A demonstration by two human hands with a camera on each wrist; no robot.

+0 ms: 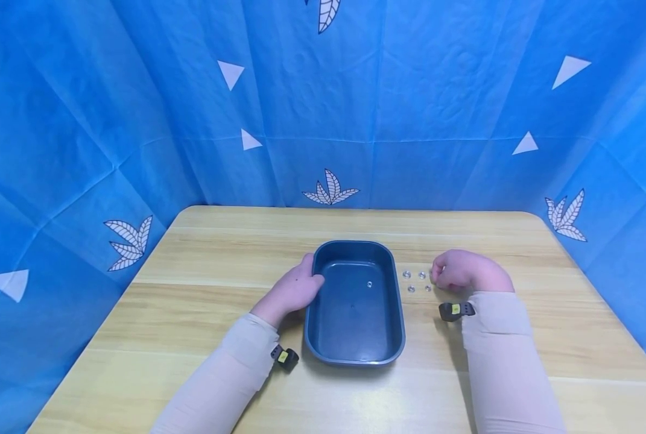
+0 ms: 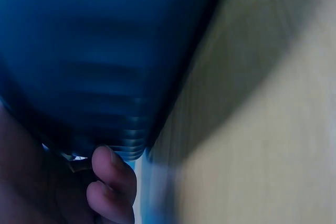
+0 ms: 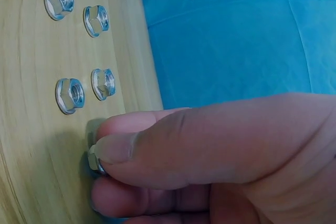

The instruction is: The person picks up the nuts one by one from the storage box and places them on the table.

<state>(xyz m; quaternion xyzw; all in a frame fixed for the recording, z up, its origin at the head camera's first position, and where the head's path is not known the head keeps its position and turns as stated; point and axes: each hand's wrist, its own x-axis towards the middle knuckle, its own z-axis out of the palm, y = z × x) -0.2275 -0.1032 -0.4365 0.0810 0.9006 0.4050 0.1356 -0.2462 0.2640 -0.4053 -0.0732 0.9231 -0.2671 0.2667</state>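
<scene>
A dark blue plastic bin stands upright on the table. My left hand grips its left side, with the thumb over the rim and the fingers against the outer wall. On the bin's floor lies one small metal nut. Right of the bin, my right hand is down at the tabletop. In the right wrist view, its thumb and fingers pinch a flange nut, mostly covered by the thumb. Several more silver flange nuts lie flat in a loose group between that hand and the bin.
The wooden table is light with rounded far corners. A blue curtain with white leaf and triangle prints hangs behind it and along both sides. Each forearm wears a black wrist camera.
</scene>
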